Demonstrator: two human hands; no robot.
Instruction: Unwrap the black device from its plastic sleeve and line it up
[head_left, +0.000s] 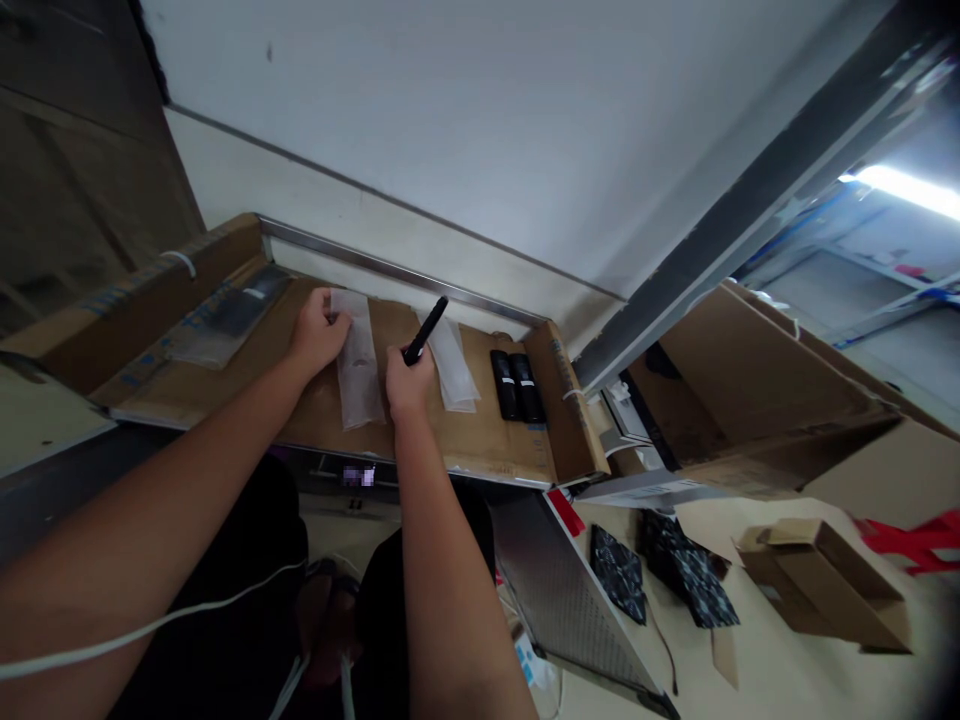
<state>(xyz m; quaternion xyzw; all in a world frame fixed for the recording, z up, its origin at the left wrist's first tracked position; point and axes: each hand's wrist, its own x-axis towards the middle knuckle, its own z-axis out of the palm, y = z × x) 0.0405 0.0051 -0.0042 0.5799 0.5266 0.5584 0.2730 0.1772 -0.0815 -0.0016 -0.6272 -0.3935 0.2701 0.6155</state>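
My left hand (321,335) has its fingers curled at the upper left edge of a translucent plastic sleeve (358,370), which lies flat on the cardboard-lined shelf (480,447). In my right hand (409,385) is a slim black stick-shaped item (426,330), tilted up to the right; its exact kind does not show. Beyond that hand lie further translucent sleeves (452,370), overlapping each other. A pair of black oblong items (517,386) with white labels rests side by side at the shelf's right end. To the left are clear sleeves with dark contents (234,310).
Raised cardboard sides (566,405) bound the shelf, with a pale wall (390,225) behind. A large carton (765,385) stands on the right. On the floor are a small open box (825,585) and dark patterned packages (686,565). A white cable (187,612) crosses below my left arm.
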